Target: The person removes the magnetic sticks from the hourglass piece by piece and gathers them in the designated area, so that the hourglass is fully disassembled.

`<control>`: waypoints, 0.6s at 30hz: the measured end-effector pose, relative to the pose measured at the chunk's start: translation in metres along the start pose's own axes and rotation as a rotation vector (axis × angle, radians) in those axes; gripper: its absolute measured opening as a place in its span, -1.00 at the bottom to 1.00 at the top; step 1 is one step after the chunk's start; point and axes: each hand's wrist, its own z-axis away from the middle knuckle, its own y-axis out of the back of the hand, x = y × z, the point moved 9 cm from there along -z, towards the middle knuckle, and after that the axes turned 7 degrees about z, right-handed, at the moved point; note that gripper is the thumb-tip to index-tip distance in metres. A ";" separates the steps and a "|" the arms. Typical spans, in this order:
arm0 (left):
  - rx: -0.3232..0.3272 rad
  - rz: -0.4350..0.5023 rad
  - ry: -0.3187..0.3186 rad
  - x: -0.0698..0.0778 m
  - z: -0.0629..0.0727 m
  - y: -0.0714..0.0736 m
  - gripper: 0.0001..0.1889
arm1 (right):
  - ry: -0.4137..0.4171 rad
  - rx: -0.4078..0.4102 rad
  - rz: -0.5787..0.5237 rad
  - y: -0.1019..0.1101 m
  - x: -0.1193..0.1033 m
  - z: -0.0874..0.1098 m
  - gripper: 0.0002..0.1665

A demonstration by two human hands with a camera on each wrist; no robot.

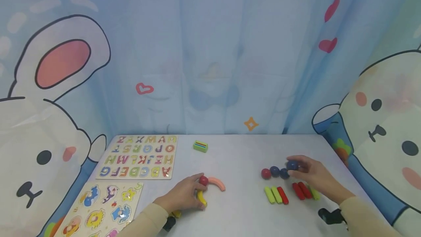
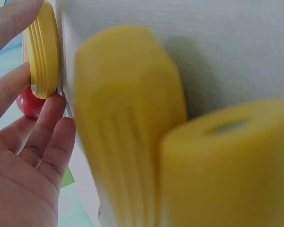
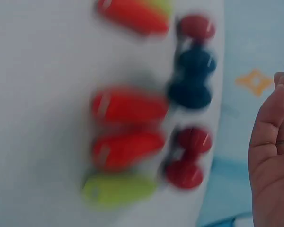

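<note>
My left hand (image 1: 185, 193) is at the left centre of the table, thumb and fingers around a yellow curved piece (image 1: 201, 198); the left wrist view shows its grooved side (image 2: 45, 52). A red ball (image 1: 203, 180) lies at the fingertips, beside a pink curved piece (image 1: 217, 183). My right hand (image 1: 312, 173) pinches a blue ball (image 1: 292, 165) between thumb and fingers, above a row of a red ball (image 1: 266, 174) and two blue balls (image 1: 275, 171). Two more red balls (image 3: 184, 174) show in the right wrist view, hidden behind the hand in the head view.
Red and green sticks (image 1: 276, 195) lie in two groups on the white table (image 1: 243, 215). Yellow pieces (image 2: 128, 94) sit beside my left wrist. Left are an alphabet board (image 1: 131, 176) and a picture puzzle board (image 1: 110, 202). A green striped block (image 1: 200, 146) stands toward the back.
</note>
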 end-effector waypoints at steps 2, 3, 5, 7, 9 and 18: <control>0.002 -0.005 -0.009 0.001 0.000 0.000 -0.39 | -0.048 0.022 0.031 0.014 0.029 0.001 -0.21; 0.003 -0.007 -0.012 0.001 0.000 0.000 -0.39 | -0.070 0.022 0.035 0.019 0.043 0.002 -0.17; 0.001 -0.004 -0.011 0.001 0.000 0.000 -0.39 | -0.106 0.020 0.056 0.025 0.066 0.002 -0.13; -0.002 0.003 -0.007 0.000 0.000 0.000 -0.39 | -0.147 0.004 0.055 0.028 0.086 0.001 -0.08; -0.005 0.006 -0.002 -0.001 -0.001 0.000 -0.39 | -0.188 -0.008 0.067 0.029 0.102 0.000 -0.04; -0.016 0.011 0.022 -0.006 -0.002 -0.001 -0.39 | -0.286 -0.052 0.104 0.021 0.140 -0.009 0.03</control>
